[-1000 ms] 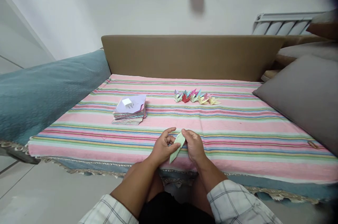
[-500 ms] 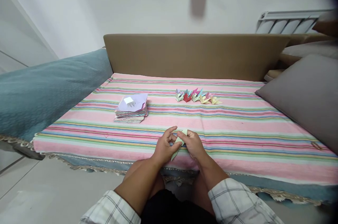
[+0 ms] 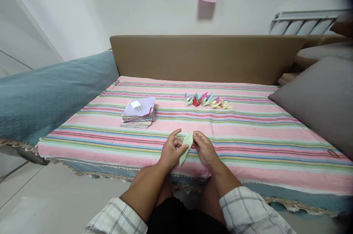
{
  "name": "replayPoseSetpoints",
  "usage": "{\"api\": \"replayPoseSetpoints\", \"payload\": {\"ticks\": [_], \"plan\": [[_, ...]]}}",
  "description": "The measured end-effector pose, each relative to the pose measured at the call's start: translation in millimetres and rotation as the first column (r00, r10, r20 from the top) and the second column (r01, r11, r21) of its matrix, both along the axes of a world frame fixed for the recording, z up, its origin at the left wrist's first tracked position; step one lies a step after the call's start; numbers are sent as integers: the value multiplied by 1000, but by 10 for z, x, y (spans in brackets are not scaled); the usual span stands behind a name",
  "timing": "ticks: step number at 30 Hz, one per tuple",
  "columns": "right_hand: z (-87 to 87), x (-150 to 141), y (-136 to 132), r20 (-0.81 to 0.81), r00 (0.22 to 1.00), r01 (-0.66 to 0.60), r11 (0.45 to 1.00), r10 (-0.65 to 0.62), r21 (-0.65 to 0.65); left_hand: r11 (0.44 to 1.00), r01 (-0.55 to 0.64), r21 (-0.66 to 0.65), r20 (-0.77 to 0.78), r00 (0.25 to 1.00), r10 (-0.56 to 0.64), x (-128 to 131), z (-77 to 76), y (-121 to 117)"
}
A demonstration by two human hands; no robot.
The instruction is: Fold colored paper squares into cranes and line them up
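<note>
Pale green paper (image 3: 189,141), folded long and thin, is held up between the two hands, low over the near edge of the striped cloth (image 3: 248,145). The left hand (image 3: 171,153) has its thumb pressed flat on the paper, near the middle, with bent fingers behind it. Its pointing finger is lifted away from the thumb and sticks up, so that part of the hand is wide apart. The right hand (image 3: 205,150) has its thumb and fingers close together at the top end, on the right edge of the paper. How hard they pinch, I cannot tell. The other fingers of that hand are curled in.

The paper is like a skinny leaf. It leans, with its long way going from low on the left to high on the right. One sharp tip points down toward the person's lap, and the other end points up toward the paper birds (image 3: 204,102).

Those birds sit close together in a bunch past the hands. They are red, pink, blue, green, yellow and purple. Over to the left is a pile of paper (image 3: 137,120). It has a purple sheet (image 3: 147,106) on top, and a white plug (image 3: 135,105) lies on that, with its prongs showing.
</note>
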State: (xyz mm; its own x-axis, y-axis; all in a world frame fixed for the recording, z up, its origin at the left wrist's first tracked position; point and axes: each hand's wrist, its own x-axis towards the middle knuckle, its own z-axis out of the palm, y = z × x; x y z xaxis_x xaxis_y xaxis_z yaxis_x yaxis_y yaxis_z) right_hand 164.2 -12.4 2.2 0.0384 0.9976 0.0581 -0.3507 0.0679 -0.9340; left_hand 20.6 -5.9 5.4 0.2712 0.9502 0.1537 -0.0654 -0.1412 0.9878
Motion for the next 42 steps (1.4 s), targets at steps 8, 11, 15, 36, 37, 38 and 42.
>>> {"api": "replayPoseSetpoints", "payload": {"ticks": [8, 11, 15, 36, 37, 38, 42], "plan": [[-9, 16, -12, 176, 983, -49, 999, 47, 8, 996, -49, -74, 110, 992, 57, 9, -16, 27], [-35, -8, -9, 191, 982, 0, 1000, 0, -4, 994, -109, 13, 11, 994, 109, 0, -51, 26], [-77, -34, 1, 173, 982, 69, 998, -70, 14, 862, -258, 437, -254, 884, 394, -58, -29, 36], [-21, -122, -81, 242, 954, 118, 964, -177, 239, 981, -173, 89, -76, 981, 180, -59, 13, 57], [-31, -124, -71, 224, 960, 121, 968, -171, 222, 988, -147, 38, -43, 988, 149, -60, 4, 66], [-40, -125, -60, 208, 965, 117, 974, -158, 196, 993, -117, -7, -15, 993, 117, -62, -3, 74], [-61, -121, -27, 149, 981, 116, 991, -124, 62, 996, -44, -73, -31, 999, 42, -70, 17, 96]]}}
